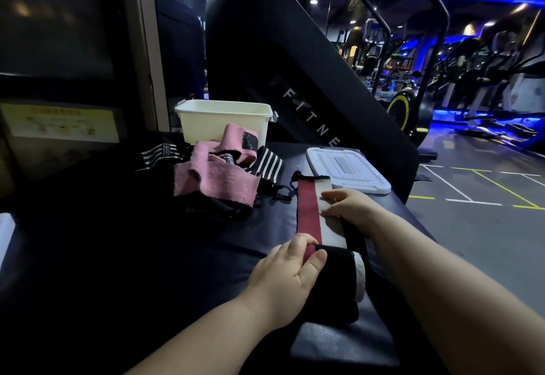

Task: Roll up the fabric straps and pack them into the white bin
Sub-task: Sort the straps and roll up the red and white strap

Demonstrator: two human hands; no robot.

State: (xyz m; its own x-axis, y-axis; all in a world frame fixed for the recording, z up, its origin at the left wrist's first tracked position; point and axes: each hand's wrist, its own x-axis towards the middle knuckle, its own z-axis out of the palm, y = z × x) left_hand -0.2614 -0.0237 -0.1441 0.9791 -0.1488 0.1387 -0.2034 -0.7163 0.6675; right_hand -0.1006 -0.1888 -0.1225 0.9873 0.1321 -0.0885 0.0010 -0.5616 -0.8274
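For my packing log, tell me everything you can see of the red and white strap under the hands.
The red and white strap looks woven, with a red band and a pale band side by side and dark edging. It lies flat on the dark padded surface, running away from the person. Its near end is wound into a dark roll, which the left hand grips; the right hand presses the pale band. A dark loop sits at its far end.
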